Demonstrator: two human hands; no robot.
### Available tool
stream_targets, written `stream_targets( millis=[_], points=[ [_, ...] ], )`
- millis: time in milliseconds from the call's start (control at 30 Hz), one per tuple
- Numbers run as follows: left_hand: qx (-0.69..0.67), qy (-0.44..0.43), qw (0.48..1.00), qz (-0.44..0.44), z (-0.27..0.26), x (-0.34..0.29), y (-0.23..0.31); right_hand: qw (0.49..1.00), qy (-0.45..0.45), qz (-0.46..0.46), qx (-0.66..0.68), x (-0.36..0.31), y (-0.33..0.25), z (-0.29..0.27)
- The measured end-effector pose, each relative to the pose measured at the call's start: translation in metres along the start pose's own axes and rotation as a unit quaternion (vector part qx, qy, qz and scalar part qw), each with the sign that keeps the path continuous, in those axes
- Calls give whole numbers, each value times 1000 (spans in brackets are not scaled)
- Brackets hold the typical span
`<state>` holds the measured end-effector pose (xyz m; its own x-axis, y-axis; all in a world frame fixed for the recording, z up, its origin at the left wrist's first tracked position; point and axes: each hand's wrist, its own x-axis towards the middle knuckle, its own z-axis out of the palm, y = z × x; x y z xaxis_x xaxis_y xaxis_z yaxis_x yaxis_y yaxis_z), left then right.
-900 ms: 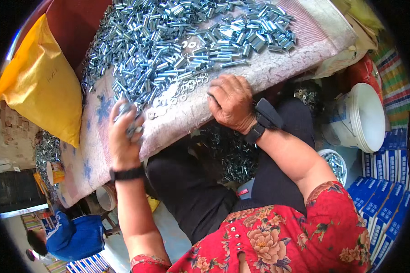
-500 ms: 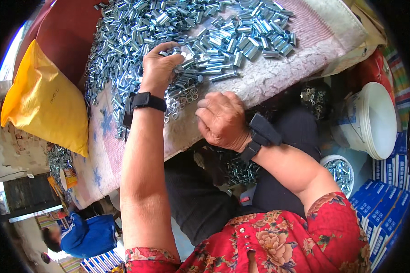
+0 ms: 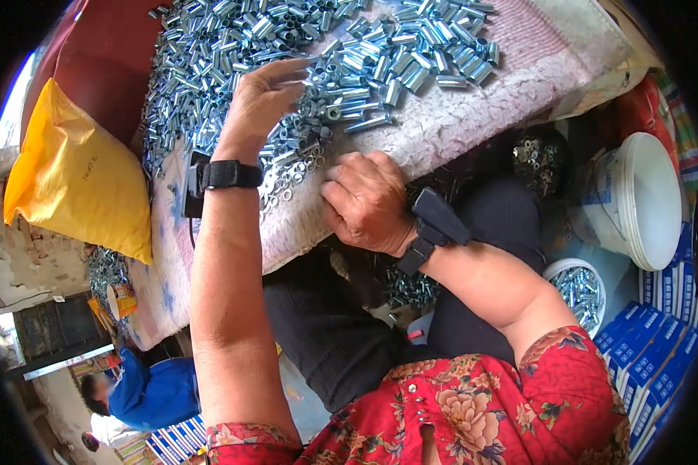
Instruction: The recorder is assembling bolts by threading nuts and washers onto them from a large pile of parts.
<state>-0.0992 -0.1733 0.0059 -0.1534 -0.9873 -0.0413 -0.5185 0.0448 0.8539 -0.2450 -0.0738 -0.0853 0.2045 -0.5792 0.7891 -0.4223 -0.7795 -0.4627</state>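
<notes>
A heap of shiny metal sleeves (image 3: 236,54) covers much of the cloth-covered table. My left hand (image 3: 262,99) reaches over the heap's near part, thumb and fingers apart, and nothing shows held between them. Close below its fingers are small hex nuts (image 3: 310,105), and several flat washers (image 3: 278,190) lie by the wrist toward the table edge. My right hand (image 3: 367,200) is curled into a fist at the table's near edge; whatever its fingers may enclose is hidden. Right of my left hand, a longer sleeve bolt (image 3: 369,123) lies on the cloth.
A full yellow bag (image 3: 85,174) stands at the left. To the right are a white bucket (image 3: 651,201), a smaller tub of metal parts (image 3: 574,287), a dark container of nuts (image 3: 539,163) and stacked blue boxes (image 3: 647,349). A person in blue (image 3: 151,391) is at lower left.
My left hand has drawn slightly left, and its thumb and fingers have spread from a grasp over small pale pieces. My right fist stays closed by the table edge. The view has shifted slightly.
</notes>
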Motion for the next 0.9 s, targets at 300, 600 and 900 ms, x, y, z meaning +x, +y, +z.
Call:
stream_targets(
  millis=[300, 600, 900],
  points=[
    [-48, 140, 989, 29, -34, -46, 3, 999, -2, -31, -19, -2, -1, 3],
    [-40, 156, 984, -80, -86, -273, -31, 990, -63, -103, -67, 5, 10, -5],
    [144, 251, 879, -379, 1, -423, -297, 982, -93, -132, -95, 0, 2, -3]
  ],
)
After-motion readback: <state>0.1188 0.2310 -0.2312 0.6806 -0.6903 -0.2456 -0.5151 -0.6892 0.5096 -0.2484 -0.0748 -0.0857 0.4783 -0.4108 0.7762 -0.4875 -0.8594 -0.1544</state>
